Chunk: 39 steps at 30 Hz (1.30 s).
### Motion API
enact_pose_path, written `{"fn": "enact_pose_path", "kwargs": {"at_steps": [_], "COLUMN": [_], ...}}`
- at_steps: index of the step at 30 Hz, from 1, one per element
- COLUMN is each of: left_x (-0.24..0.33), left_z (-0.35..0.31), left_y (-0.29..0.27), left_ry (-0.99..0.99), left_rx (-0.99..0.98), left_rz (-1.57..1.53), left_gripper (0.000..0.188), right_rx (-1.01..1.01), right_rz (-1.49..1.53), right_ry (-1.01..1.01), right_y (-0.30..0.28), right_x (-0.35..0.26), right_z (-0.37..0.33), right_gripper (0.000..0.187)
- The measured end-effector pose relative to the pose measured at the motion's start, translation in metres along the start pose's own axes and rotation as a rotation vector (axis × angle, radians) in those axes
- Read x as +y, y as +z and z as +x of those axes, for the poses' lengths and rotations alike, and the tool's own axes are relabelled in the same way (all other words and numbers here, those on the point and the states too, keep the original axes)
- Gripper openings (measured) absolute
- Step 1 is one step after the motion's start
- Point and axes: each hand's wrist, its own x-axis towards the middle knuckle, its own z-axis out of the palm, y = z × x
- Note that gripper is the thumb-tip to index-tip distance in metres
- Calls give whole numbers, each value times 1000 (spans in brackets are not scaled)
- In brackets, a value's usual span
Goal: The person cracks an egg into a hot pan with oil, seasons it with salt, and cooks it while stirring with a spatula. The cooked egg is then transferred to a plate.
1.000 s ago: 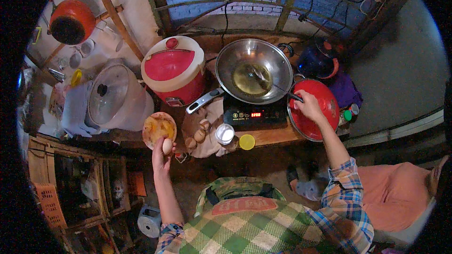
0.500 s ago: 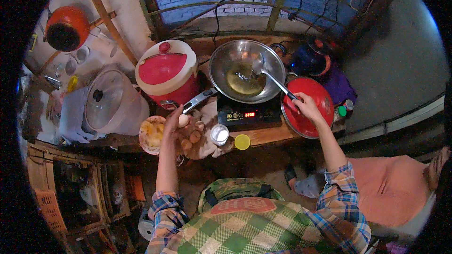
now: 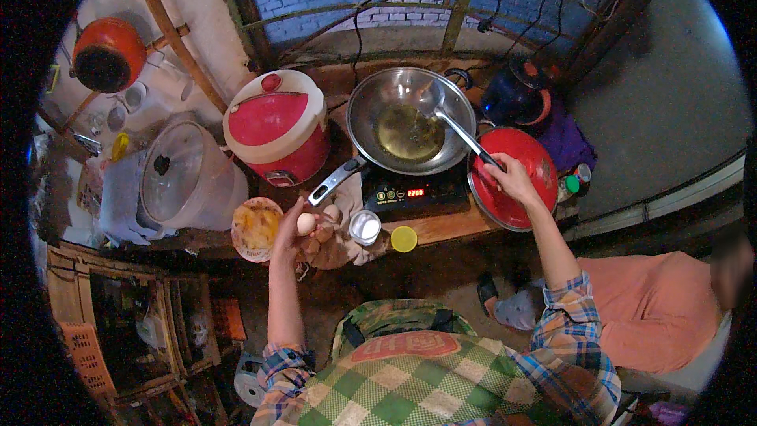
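Observation:
An egg (image 3: 306, 225) rests in the closed fingers of my left hand (image 3: 289, 230). More brown eggs (image 3: 332, 212) lie beside it on a crumpled beige cloth (image 3: 344, 256). My right hand (image 3: 512, 179) is wrapped round the black handle of a metal ladle (image 3: 465, 131). The ladle's head leans inside a steel wok (image 3: 365, 125), near a pool of yellowish oil (image 3: 409, 133). Under the wok is a black induction cooker (image 3: 418, 196) with a lit red display. The wok's long handle (image 3: 337, 181) points toward my left hand.
Left of the eggs sits a plate of yellow food (image 3: 256, 229). An open jar of white contents (image 3: 365, 227) and a yellow lid (image 3: 404, 239) stand near the front edge. Around these are a red-and-white cooker (image 3: 272, 122), a large red lid (image 3: 528, 166) and a person in orange (image 3: 646, 312).
My left hand has drawn back slightly toward me with the egg, and another egg shows beside it. The ladle stays in the wok, nearly unmoved.

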Motion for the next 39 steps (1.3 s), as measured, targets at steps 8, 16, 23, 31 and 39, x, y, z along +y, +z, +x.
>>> {"fn": "enact_pose_path", "kwargs": {"at_steps": [8, 16, 23, 31, 39], "left_x": [-16, -29, -28, -25, -26], "left_z": [-32, -58, -71, -78, -80], "left_y": [-40, -70, -74, -72, -75], "left_ry": [2, 44, 124, 137, 111], "left_rx": [34, 151, 172, 169, 138], "left_rz": [-266, -373, -368, -385, -414], "left_gripper": [37, 39, 37, 37, 38], "right_rx": [7, 2, 0, -3, -13], "right_rz": [-23, -25, 8, -44, -48], "right_ry": [-2, 4, 4, -14, 0], "right_y": [-4, -5, -5, -7, -9], "right_x": [-9, -14, -10, -17, -15], "right_z": [-3, -4, -1, -5, -4], "right_gripper": [23, 23, 26, 20, 19]}}
